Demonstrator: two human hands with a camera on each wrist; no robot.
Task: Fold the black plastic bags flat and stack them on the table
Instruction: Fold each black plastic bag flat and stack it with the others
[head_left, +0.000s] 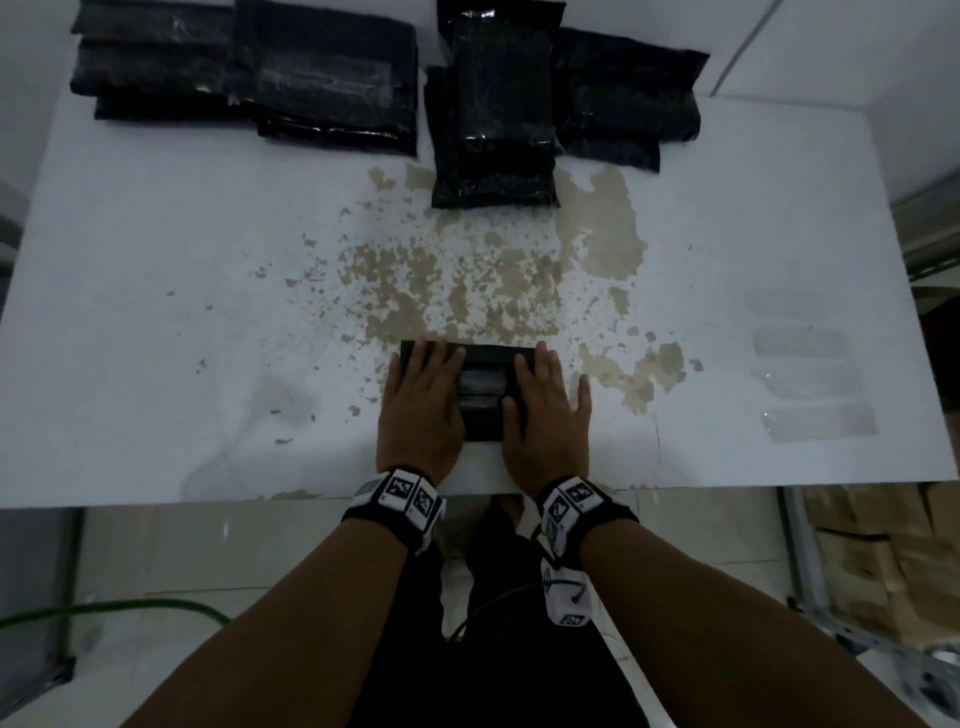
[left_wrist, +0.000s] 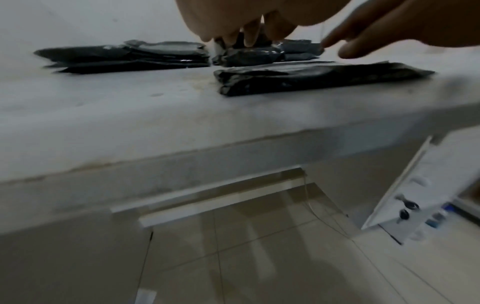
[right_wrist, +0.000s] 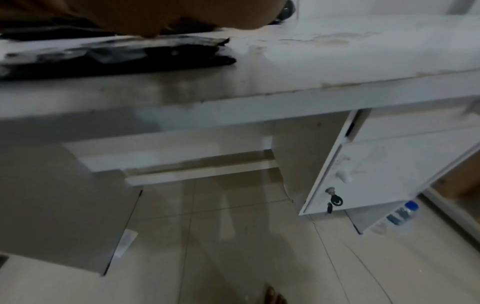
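Both hands flat, left hand (head_left: 421, 400) & right hand (head_left: 545, 402) pressing folded bag (head_left: 483, 387), fingers straight, gripping nothing

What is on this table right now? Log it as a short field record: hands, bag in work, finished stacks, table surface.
left hand: flat, fingers straight, pressing the left part of the folded bag
right hand: flat, pressing the bag's right part
folded bag: black, near the table's front edge, between both hands
far-left stacks: black bags piled at the far side
far-right stacks: overlapping black bags
table: white, top coating flaked off in brownish patches at centre
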